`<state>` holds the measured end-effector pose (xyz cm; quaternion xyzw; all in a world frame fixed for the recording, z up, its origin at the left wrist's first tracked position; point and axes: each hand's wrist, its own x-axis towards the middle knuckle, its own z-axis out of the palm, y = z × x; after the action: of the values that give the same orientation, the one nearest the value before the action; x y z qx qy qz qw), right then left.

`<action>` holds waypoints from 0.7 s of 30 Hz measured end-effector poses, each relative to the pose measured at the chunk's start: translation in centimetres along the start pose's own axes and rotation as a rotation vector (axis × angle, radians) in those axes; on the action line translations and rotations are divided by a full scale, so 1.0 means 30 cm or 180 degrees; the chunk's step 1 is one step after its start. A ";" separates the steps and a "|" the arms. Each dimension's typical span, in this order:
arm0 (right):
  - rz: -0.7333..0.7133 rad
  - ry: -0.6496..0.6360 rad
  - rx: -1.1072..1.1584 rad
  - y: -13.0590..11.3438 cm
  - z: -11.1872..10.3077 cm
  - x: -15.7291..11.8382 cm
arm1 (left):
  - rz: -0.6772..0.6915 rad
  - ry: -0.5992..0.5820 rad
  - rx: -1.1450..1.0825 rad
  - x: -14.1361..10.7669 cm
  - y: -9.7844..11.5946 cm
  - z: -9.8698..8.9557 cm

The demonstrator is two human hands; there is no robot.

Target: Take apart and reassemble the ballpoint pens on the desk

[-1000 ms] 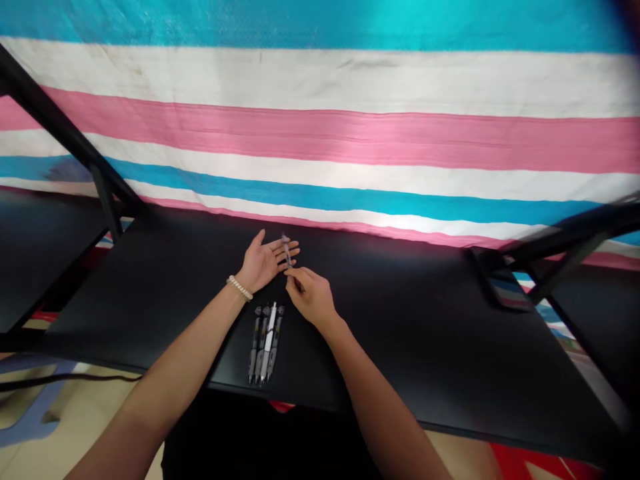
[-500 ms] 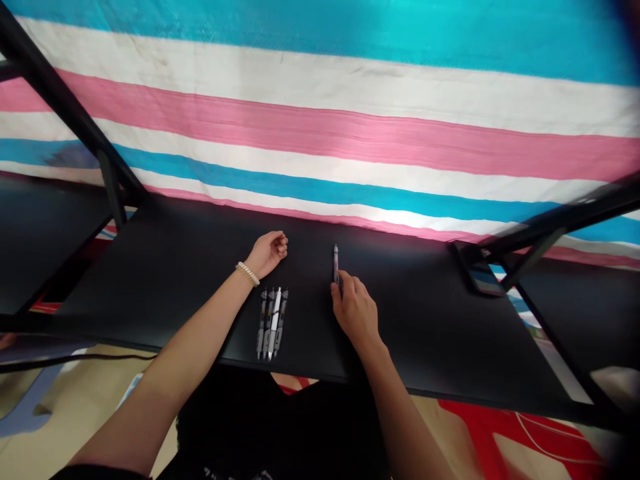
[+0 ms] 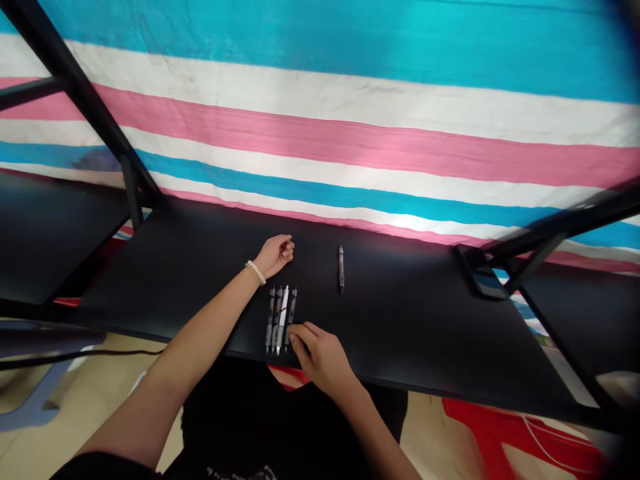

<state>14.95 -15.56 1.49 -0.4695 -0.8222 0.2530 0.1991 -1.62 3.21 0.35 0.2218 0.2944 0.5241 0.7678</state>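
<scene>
My left hand (image 3: pixel 276 257) rests curled on the black desk (image 3: pixel 415 320), holding nothing, with a pale bead bracelet (image 3: pixel 255 272) on its wrist. My right hand (image 3: pixel 320 357) lies at the desk's near edge, its fingertips at the lower end of a tight row of several pens (image 3: pixel 281 320). One of these pens is white; the others are dark and clear. A lone slim dark pen (image 3: pixel 341 269) lies upright in the view, apart from the row and from both hands.
A dark phone (image 3: pixel 483 283) lies at the desk's far right, below a black metal frame bar (image 3: pixel 550 230). Another bar (image 3: pixel 85 100) crosses the upper left. A pink, white and blue striped tarp (image 3: pixel 350 133) hangs behind. Red plastic (image 3: pixel 505 427) lies on the floor below.
The pen once held between my hands now lies alone on the desk. My right hand has let go and moved left and nearer to me, to the pen row. My left hand stays curled.
</scene>
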 end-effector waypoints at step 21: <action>0.0898 0.1022 0.1859 0.071 -0.043 0.119 | 0.0065 -0.0184 0.0220 -0.013 0.005 0.002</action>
<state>15.40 -11.23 1.56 -0.5354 -0.6006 0.4252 0.4146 -1.77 2.88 0.58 0.2663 0.2877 0.5148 0.7624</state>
